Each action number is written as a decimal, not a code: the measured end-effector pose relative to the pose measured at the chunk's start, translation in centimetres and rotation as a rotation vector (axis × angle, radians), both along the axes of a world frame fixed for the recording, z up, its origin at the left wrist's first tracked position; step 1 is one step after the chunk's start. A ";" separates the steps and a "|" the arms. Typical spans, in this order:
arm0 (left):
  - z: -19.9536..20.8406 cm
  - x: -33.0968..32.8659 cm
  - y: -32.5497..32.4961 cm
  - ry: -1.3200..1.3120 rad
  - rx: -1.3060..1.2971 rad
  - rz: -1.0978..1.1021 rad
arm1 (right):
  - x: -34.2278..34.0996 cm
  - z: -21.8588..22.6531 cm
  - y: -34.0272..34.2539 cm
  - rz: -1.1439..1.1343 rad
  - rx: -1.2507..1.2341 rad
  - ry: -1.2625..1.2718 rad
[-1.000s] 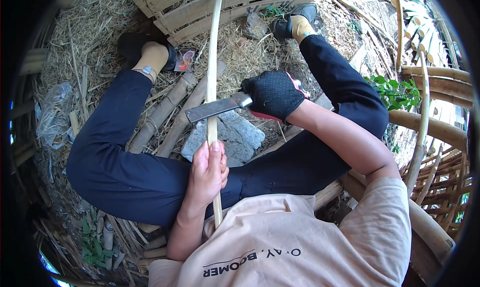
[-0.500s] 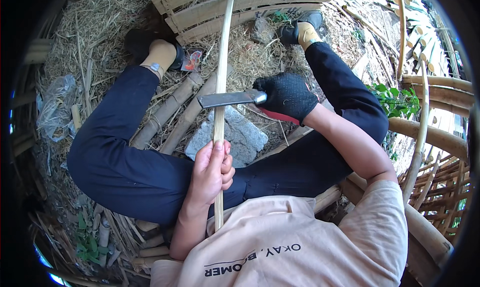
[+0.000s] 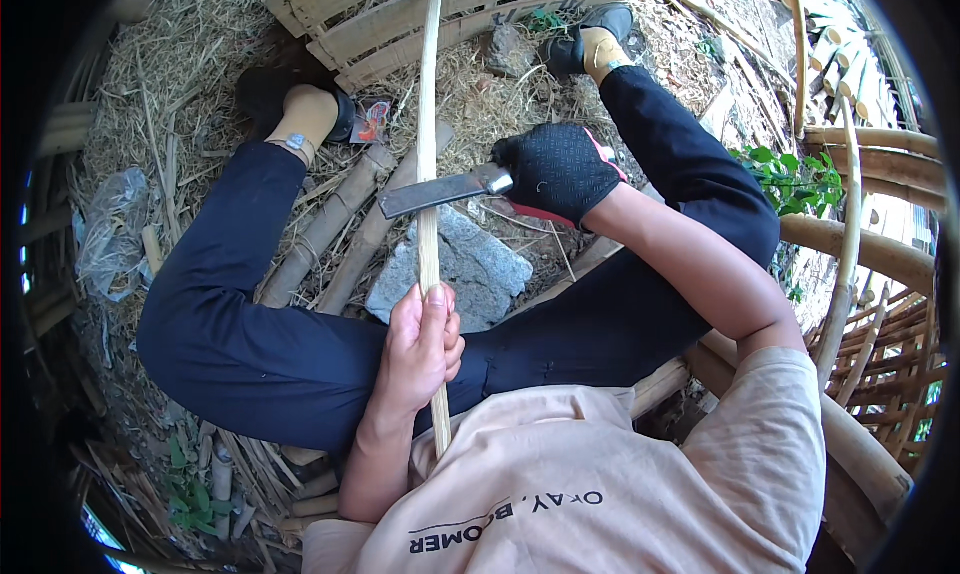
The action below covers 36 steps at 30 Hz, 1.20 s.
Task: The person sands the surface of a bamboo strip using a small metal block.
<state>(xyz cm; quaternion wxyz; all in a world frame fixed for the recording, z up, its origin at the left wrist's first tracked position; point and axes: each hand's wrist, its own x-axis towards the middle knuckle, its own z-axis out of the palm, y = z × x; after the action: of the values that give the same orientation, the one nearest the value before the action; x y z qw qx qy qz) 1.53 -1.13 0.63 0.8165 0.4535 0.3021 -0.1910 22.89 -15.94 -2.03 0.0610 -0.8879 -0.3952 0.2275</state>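
Note:
A long, pale bamboo strip (image 3: 428,124) runs from my lap up past the top of the view. My bare left hand (image 3: 425,342) is wrapped round its lower part, thumb lying along it. My right hand (image 3: 562,174), in a black glove with red edging, grips a knife (image 3: 436,195) with a broad, flat blade; the fingers hide its handle. The blade crosses over the strip above my left hand, tilted slightly down to the left. A grey stone (image 3: 465,269) lies on the ground below the strip, between my legs.
Two bamboo poles (image 3: 335,224) lie left of the stone. A slatted wooden crate (image 3: 400,34) stands ahead. Clear plastic (image 3: 113,234) lies at the far left. Bamboo rails (image 3: 870,249) and woven basketwork (image 3: 900,384) are on the right, with cut bamboo (image 3: 850,64) stacked beyond.
The knife and my right hand have shifted slightly left and up, with the blade more tilted. The strip's upper end has swung left. My left hand keeps its grip.

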 end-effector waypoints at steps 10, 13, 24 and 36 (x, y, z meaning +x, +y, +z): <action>0.1 0.0 0.3 -0.019 -0.090 0.064 | 4.6 -0.7 -2.8 -0.186 0.106 -0.197; 0.0 0.2 0.6 -0.028 -0.137 0.101 | 1.8 0.0 -2.0 -0.212 0.251 -0.038; 1.3 0.0 1.3 0.082 -0.113 0.061 | -2.4 0.6 -1.3 0.098 0.253 0.093; -0.5 -0.4 0.4 0.070 -0.097 0.072 | -2.9 0.5 -0.8 0.080 0.045 0.096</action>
<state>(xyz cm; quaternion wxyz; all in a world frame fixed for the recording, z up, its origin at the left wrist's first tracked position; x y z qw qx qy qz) 1.15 -0.68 0.18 0.8327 0.3955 0.3369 -0.1914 19.95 -16.73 -1.49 0.0905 -0.8578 -0.4322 0.2630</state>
